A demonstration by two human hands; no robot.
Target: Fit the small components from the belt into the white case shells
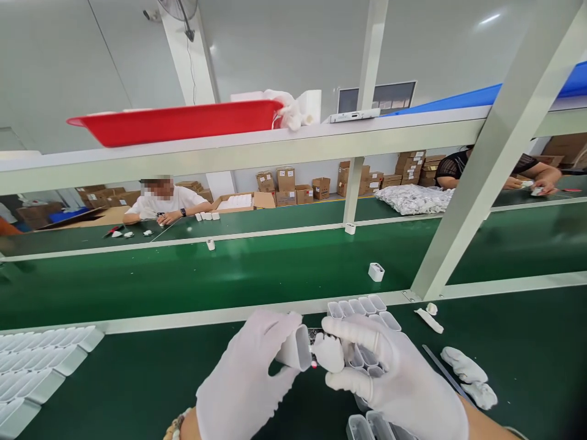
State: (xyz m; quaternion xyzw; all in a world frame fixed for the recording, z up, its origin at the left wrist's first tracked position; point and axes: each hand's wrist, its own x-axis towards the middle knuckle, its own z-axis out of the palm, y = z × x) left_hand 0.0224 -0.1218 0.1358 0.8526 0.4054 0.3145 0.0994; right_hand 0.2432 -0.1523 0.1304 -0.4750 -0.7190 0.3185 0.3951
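My left hand (254, 366), in a white glove, is closed around a hollow white plastic housing (301, 348). The housing's open oval end faces right. My right hand (380, 366), also gloved, pinches a small circuit board (315, 335) right at that opening. Beside the board is a rounded white part (328, 353), between my right thumb and fingers; whether it belongs to the board I cannot tell. A small red spot shows under the board. Several open white housings (360, 307) stand in rows behind and below my right hand, which partly covers them.
More white housings (59, 360) stand in rows at left. Right of my hands lie a metal strip (443, 370) and white glove-like pieces (463, 365). Beyond runs a green conveyor belt (275, 269) bearing a white unit (376, 272). A slanted post (458, 226) rises at right; two people work opposite.
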